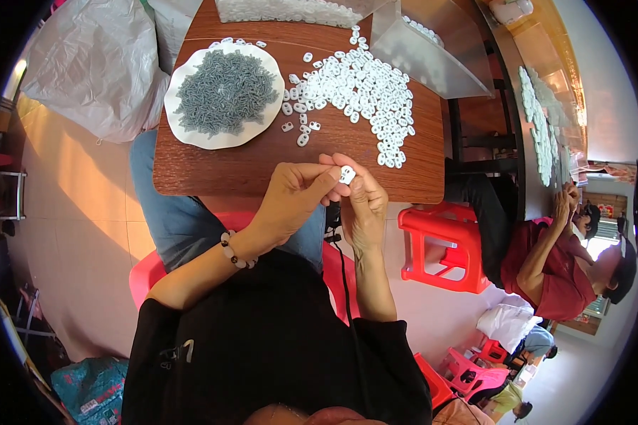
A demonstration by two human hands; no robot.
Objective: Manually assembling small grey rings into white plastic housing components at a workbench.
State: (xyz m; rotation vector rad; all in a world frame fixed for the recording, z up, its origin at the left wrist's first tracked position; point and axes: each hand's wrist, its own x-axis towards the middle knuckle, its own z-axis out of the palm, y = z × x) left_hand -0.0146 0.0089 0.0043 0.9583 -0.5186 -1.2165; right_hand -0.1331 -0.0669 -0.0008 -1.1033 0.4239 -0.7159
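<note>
A small white plastic piece with dark holes (347,174) is pinched between the fingers of both my hands, just over the table's near edge. My left hand (299,190), with a beaded bracelet at its wrist, has thumb and forefinger closed on the piece's left side. On the other side my right hand (365,205) grips it, thumb below and fingers curled behind. Beyond them many similar white pieces (365,92) lie spread over the brown wooden table (213,170). To their left, a white wavy-rimmed plate (173,106) carries a heap of tiny grey spring-like parts (223,92).
A clear bin (432,60) stands at the table's far right, another clear container (283,10) at the back. Large white plastic bags (92,71) sit at far left. A red stool (443,248) and a co-worker in a dark red shirt (553,269) are to the right.
</note>
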